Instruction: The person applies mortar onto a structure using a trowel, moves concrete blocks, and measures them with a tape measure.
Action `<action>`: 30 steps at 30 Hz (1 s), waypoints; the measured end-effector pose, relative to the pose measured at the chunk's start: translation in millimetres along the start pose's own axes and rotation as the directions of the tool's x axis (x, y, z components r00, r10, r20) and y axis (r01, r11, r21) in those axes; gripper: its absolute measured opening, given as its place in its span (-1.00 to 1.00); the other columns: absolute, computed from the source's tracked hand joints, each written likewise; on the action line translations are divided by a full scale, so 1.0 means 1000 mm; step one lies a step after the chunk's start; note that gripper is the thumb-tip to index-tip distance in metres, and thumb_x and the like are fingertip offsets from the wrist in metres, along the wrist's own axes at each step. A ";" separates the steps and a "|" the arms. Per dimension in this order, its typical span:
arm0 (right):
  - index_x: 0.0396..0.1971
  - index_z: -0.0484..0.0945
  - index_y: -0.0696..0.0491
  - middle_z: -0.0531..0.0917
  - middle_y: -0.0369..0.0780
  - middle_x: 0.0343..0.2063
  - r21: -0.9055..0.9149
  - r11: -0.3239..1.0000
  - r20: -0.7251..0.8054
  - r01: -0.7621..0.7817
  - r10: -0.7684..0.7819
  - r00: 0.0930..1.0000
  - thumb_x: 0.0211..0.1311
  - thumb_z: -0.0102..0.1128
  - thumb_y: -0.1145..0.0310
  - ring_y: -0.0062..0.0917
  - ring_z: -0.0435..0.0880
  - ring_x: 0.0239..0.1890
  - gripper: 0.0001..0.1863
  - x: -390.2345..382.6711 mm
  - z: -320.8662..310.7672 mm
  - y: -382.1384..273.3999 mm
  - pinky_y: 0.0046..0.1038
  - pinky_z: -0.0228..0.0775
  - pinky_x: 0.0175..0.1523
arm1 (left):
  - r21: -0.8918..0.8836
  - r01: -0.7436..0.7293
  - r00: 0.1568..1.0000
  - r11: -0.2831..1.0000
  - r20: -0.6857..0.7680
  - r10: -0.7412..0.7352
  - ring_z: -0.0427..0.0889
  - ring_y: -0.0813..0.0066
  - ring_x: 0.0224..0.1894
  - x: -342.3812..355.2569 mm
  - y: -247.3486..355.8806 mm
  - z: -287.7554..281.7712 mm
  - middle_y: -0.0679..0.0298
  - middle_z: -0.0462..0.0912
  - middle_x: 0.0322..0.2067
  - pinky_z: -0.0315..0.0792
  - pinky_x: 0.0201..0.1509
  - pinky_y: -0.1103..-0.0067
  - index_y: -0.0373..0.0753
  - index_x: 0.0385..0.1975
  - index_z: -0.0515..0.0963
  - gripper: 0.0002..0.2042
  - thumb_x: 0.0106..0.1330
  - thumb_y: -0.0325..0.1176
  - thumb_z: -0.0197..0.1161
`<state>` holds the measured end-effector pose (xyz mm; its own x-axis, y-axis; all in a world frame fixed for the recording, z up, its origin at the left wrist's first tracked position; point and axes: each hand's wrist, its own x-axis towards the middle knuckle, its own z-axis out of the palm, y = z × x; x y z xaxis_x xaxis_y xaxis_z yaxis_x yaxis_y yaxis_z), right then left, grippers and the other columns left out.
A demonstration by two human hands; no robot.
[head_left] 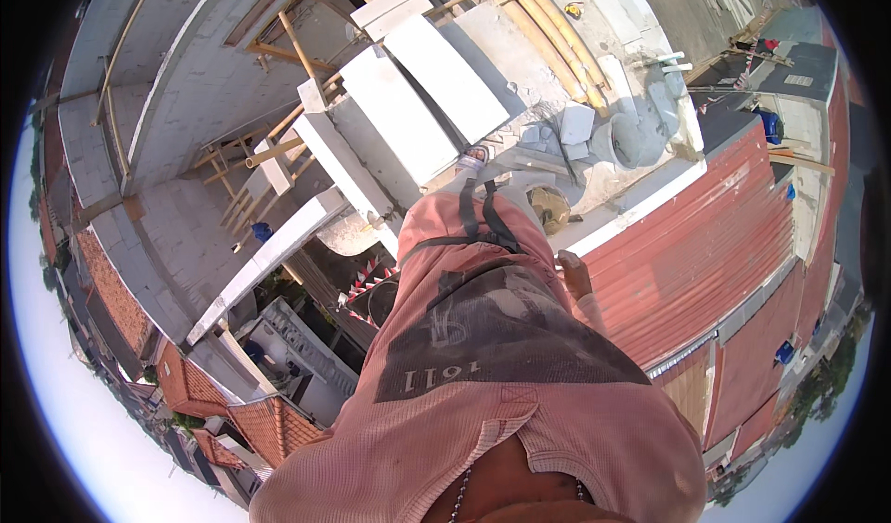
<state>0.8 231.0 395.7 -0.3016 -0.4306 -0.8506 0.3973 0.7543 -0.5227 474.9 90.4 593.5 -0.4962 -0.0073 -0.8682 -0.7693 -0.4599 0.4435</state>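
My right hand [574, 271] hangs low beside my pink shirt, over the edge by the red metal roof. Its fingers are small in view, and whether they are apart or closed is unclear. Nothing shows clearly in it. Closest to it is a round container [549, 209] with something brownish inside, partly hidden by my clothing. My left hand is out of view. Ahead of my sandalled foot [473, 158] lie two long white blocks [399, 115] side by side, with a dark gap between them.
Bamboo poles [548, 31] lie at the far side, near broken white block pieces [575, 124] and a grey bucket [631, 141]. At left, a drop opens beyond a pale concrete beam [269, 258], with wooden props below. Right of the wall edge slopes a red corrugated roof [687, 245].
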 end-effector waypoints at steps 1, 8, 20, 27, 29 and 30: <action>0.11 0.48 0.20 0.69 -0.11 -0.16 -0.009 1.000 0.023 -0.008 0.008 1.000 0.38 0.07 0.27 -0.40 0.73 -0.29 -0.59 0.003 0.007 0.002 -0.42 0.63 -0.31 | -0.014 -0.006 1.000 1.000 -0.004 0.005 0.64 0.28 -0.24 -0.002 -0.001 0.001 0.09 0.71 -0.35 0.48 -0.08 0.34 -0.32 -0.17 0.65 -0.61 0.35 -0.05 0.18; 0.03 0.56 0.22 0.70 -0.11 -0.19 -0.241 0.970 -0.009 0.041 -0.045 0.999 0.34 0.08 0.28 -0.40 0.72 -0.26 -0.61 0.014 -0.005 0.055 -0.42 0.60 -0.28 | -0.101 -0.010 1.000 0.995 -0.013 0.009 0.64 0.34 -0.24 -0.014 -0.011 0.012 0.11 0.72 -0.34 0.49 -0.08 0.36 -0.32 -0.16 0.65 -0.61 0.34 -0.06 0.20; -0.03 0.61 0.21 0.71 -0.11 -0.22 -0.162 0.972 0.064 -0.173 0.185 0.981 0.31 0.10 0.28 -0.40 0.72 -0.26 -0.63 0.016 -0.063 0.025 -0.41 0.59 -0.29 | -0.177 -0.084 0.996 0.981 -0.052 0.076 0.63 0.45 -0.25 0.017 -0.008 0.028 0.16 0.73 -0.34 0.49 -0.07 0.40 -0.31 -0.14 0.66 -0.62 0.33 -0.08 0.25; -0.09 0.66 0.19 0.72 -0.13 -0.26 -0.419 0.907 -0.005 -0.038 0.039 0.999 0.29 0.14 0.26 -0.44 0.70 -0.29 -0.66 0.031 -0.088 -0.045 -0.42 0.56 -0.31 | -0.368 -0.185 0.983 0.911 -0.076 0.168 0.62 0.51 -0.25 0.062 -0.008 0.024 0.19 0.73 -0.33 0.49 -0.07 0.42 -0.31 -0.13 0.67 -0.63 0.32 -0.09 0.27; -0.08 0.66 0.19 0.72 -0.14 -0.27 -0.475 0.880 -0.003 -0.028 0.030 1.000 0.30 0.14 0.25 -0.45 0.69 -0.30 -0.65 0.031 -0.090 -0.061 -0.43 0.54 -0.32 | -0.474 -0.069 0.995 0.878 -0.090 0.029 0.62 0.52 -0.25 0.085 -0.008 0.028 0.19 0.74 -0.33 0.49 -0.07 0.42 -0.31 -0.12 0.67 -0.63 0.31 -0.10 0.28; -0.08 0.66 0.19 0.72 -0.15 -0.28 -0.511 0.859 0.020 0.017 -0.008 1.000 0.31 0.14 0.24 -0.47 0.69 -0.32 -0.65 0.029 -0.089 -0.066 -0.44 0.54 -0.32 | -0.506 0.057 0.989 0.861 -0.090 -0.119 0.64 0.48 -0.25 0.097 -0.008 0.033 0.18 0.75 -0.30 0.50 -0.06 0.46 -0.28 -0.08 0.67 -0.68 0.30 -0.19 0.30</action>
<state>-111.2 212.9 410.0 -0.2873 -0.4468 -0.8472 -0.1070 0.8940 -0.4351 419.3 122.8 513.6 -0.3632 -0.0323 -0.9311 -0.4871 -0.8454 0.2194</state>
